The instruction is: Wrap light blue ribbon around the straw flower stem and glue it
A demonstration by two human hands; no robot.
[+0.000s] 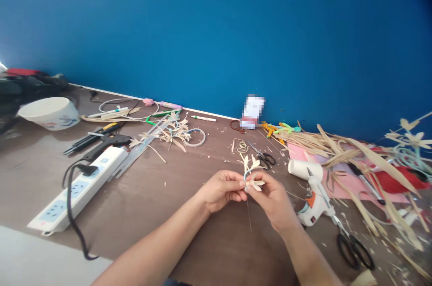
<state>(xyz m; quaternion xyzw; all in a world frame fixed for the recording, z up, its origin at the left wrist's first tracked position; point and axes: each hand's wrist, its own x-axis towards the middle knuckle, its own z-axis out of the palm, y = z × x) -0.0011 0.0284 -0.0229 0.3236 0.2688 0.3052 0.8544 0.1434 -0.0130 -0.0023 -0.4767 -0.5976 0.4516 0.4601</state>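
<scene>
Between my two hands is a small craft flower [257, 184] with pale, straw-like petals and a light blue wrapped stem. My left hand [227, 189] pinches the blue stem from the left. From the right, my right hand [270, 196] closes thumb and fingers around the petals. More pale petals stick up above my fingertips, and a thin strand hangs below them. Just behind my hands lie small scissors [266, 158] with black handles. A white glue gun [315, 202] rests to the right of my right hand.
Left on the brown table [162, 223] are a white power strip [79, 191], a black glue gun [108, 144], a white bowl [50, 112] and finished straw flowers [173, 130]. To the right lie a paper cup [305, 169], straw strips [324, 146] and larger scissors [354, 250]. A blue wall [202, 38] stands behind.
</scene>
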